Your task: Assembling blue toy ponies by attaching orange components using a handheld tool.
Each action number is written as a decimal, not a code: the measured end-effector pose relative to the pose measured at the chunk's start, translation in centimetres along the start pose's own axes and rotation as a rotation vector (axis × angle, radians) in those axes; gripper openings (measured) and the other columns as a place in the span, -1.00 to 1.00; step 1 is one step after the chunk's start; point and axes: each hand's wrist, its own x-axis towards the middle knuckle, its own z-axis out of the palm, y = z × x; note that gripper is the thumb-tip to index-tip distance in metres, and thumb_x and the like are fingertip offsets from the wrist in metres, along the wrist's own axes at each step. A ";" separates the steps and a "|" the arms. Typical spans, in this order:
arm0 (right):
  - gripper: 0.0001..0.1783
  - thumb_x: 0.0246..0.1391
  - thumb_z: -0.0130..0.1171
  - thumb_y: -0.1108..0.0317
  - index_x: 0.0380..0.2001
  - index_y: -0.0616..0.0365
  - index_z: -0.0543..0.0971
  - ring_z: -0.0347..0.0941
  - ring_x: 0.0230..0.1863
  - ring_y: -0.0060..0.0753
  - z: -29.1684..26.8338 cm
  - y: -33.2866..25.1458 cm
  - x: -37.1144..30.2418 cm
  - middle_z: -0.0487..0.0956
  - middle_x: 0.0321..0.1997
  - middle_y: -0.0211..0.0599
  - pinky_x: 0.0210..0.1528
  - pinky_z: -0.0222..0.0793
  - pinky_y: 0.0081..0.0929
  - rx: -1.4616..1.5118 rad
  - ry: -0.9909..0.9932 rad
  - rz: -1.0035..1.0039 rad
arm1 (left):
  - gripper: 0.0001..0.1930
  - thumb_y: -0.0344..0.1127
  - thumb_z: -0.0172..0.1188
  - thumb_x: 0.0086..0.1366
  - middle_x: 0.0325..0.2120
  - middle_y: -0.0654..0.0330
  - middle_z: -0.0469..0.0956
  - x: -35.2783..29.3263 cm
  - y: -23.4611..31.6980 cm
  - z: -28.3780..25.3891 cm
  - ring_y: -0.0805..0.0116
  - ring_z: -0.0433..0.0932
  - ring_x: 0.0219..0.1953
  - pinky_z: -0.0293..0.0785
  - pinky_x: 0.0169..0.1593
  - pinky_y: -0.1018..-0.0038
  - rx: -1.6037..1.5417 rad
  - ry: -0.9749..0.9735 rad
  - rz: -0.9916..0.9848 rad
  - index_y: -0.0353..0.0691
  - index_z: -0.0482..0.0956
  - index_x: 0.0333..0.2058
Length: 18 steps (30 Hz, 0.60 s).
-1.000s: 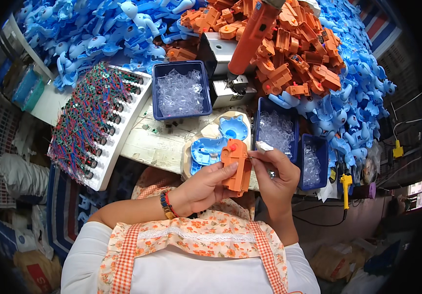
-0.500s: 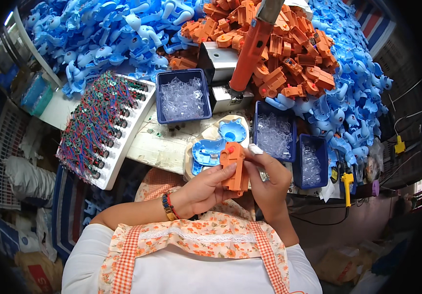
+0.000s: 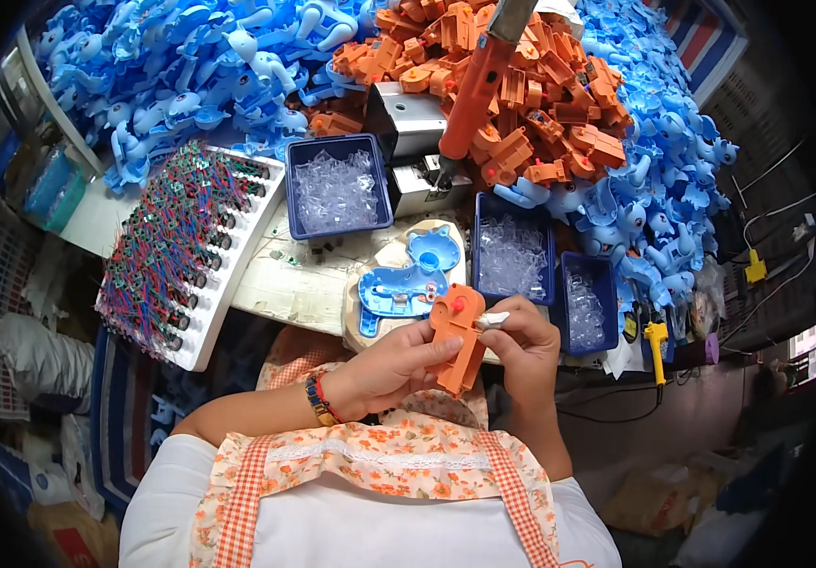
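My left hand [image 3: 399,364] is closed around an orange plastic casing [image 3: 462,348], thumb laid over its front. The casing is tilted and has a red round part near its top. Beside its right edge, my right hand [image 3: 523,343] is closed in a pinch. Something small and white [image 3: 491,320] shows at its fingertips; I cannot tell whether it is a held piece or a wrapping on a finger. Just beyond both hands, a blue hollow toy half-shell [image 3: 399,291] lies in a pale holding block [image 3: 356,305].
Clear plastic pieces fill three blue bins [image 3: 289,194] around the block. At left stands a white foam tray [image 3: 223,308] of wired parts. Behind are heaps of blue toy shells [image 3: 181,80] and orange casings [image 3: 559,104]. An orange tool [image 3: 474,99] hangs above a metal fixture [image 3: 413,118].
The orange casing has tilted to the right at its top and moved slightly down. My right fingers with the white bit have lowered along its right edge. The whole view has shifted a little.
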 end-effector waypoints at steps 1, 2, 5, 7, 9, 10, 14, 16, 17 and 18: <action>-0.85 -0.06 0.31 0.66 -0.36 0.27 0.65 0.45 -0.26 -0.57 -0.1 0.1 -0.2 0.51 -0.28 -0.36 -0.18 0.36 -0.63 -0.003 -0.001 0.005 | -0.55 -0.11 0.13 0.40 -0.07 0.26 0.53 0.0 0.0 0.3 0.49 0.56 -0.05 0.55 0.02 0.46 0.010 -0.022 0.035 -0.22 0.35 0.14; -0.85 -0.04 0.30 0.66 -0.35 0.27 0.65 0.44 -0.24 -0.57 -0.3 0.4 -0.3 0.50 -0.26 -0.36 -0.16 0.36 -0.63 0.055 -0.020 -0.005 | -0.54 -0.13 0.16 0.39 -0.07 0.26 0.53 0.0 0.1 0.5 0.50 0.55 -0.05 0.54 0.02 0.47 0.024 -0.043 0.071 -0.23 0.34 0.15; -0.87 -0.02 0.30 0.65 -0.36 0.26 0.63 0.43 -0.21 -0.57 0.0 1.2 -0.4 0.48 -0.23 -0.36 -0.12 0.35 -0.61 0.179 -0.028 -0.025 | -0.51 -0.18 0.19 0.37 -0.05 0.24 0.53 0.4 -0.4 0.0 0.50 0.55 -0.04 0.54 0.02 0.49 0.087 -0.023 0.107 -0.25 0.33 0.17; -0.88 -0.02 0.30 0.64 -0.38 0.25 0.62 0.42 -0.19 -0.58 0.0 1.8 -0.4 0.48 -0.22 -0.36 -0.09 0.34 -0.60 0.246 -0.021 -0.037 | -0.52 -0.18 0.20 0.37 -0.05 0.24 0.53 0.4 -0.5 0.2 0.50 0.54 -0.04 0.53 0.02 0.50 0.128 -0.004 0.142 -0.26 0.34 0.16; -0.88 -0.02 0.33 0.59 -0.41 0.19 0.59 0.40 -0.17 -0.58 0.0 2.4 -0.3 0.46 -0.20 -0.37 -0.06 0.33 -0.56 0.380 -0.035 0.017 | -0.52 -0.18 0.20 0.36 -0.04 0.23 0.52 0.4 -0.3 0.2 0.51 0.54 -0.04 0.53 0.02 0.50 0.172 0.018 0.174 -0.26 0.35 0.16; -0.88 -0.02 0.33 0.59 -0.41 0.19 0.59 0.40 -0.17 -0.58 0.0 2.4 -0.1 0.46 -0.20 -0.37 -0.06 0.33 -0.56 0.383 -0.038 0.016 | -0.53 -0.21 0.20 0.36 -0.04 0.23 0.52 0.4 -0.1 0.3 0.53 0.53 -0.04 0.53 0.02 0.51 0.212 0.029 0.197 -0.27 0.35 0.15; -0.83 -0.04 0.37 0.55 -0.38 0.11 0.57 0.44 -0.09 -0.49 0.8 2.1 1.1 0.48 -0.15 -0.34 0.01 0.37 -0.47 0.538 -0.105 0.130 | -0.57 -0.31 0.21 0.35 -0.05 0.25 0.53 0.3 0.6 -0.2 0.56 0.52 -0.04 0.51 0.01 0.54 0.289 0.010 0.375 -0.28 0.38 0.13; -0.73 -0.08 0.38 0.56 -0.29 0.11 0.56 0.46 -0.02 -0.41 0.9 3.0 1.9 0.50 -0.10 -0.32 0.08 0.40 -0.40 0.575 -0.208 0.142 | -0.58 -0.34 0.21 0.35 -0.05 0.25 0.53 -0.2 1.4 -1.2 0.56 0.52 -0.04 0.51 0.02 0.54 0.294 -0.007 0.365 -0.28 0.38 0.13; -0.73 -0.08 0.38 0.56 -0.29 0.11 0.56 0.46 -0.02 -0.41 1.2 3.0 2.3 0.50 -0.10 -0.32 0.08 0.40 -0.40 0.578 -0.201 0.139 | -0.59 -0.38 0.21 0.34 -0.05 0.25 0.53 -0.5 2.0 -1.9 0.56 0.52 -0.03 0.50 0.03 0.54 0.292 -0.028 0.358 -0.28 0.39 0.13; -0.71 -0.09 0.38 0.58 -0.27 0.12 0.55 0.46 -0.03 -0.41 1.7 2.9 3.0 0.50 -0.10 -0.32 0.07 0.40 -0.41 0.612 -0.242 0.178 | -0.59 -0.42 0.22 0.32 -0.04 0.24 0.52 -0.8 2.4 -2.8 0.53 0.52 -0.03 0.50 0.05 0.53 0.284 -0.051 0.354 -0.28 0.39 0.12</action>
